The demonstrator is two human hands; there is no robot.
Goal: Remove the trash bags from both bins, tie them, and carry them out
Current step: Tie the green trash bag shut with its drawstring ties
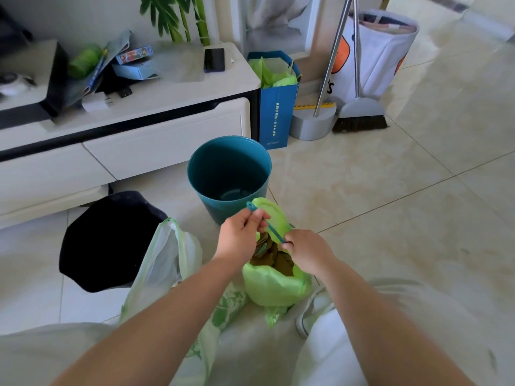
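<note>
A light green trash bag (pixel 274 285) stands on the floor in front of me, its mouth open over brown waste. Its teal drawstring (pixel 269 225) runs between my two hands. My left hand (pixel 241 236) pinches the string near its upper end, and my right hand (pixel 302 247) pinches its lower end at the bag's rim. Just behind the bag stands a teal bin (pixel 228 174) with no liner. A dark bin (pixel 108 240) sits to the left. A pale translucent trash bag (pixel 164 263) leans against it, under my left forearm.
A white low cabinet (pixel 156 135) with clutter and a phone (pixel 214 59) runs along the left. A blue paper bag (pixel 277 107), a dustpan (pixel 313 121), a broom (pixel 359 115) and a white fabric bag (pixel 381 57) stand behind. Beige tiled floor (pixel 404 204) extends right.
</note>
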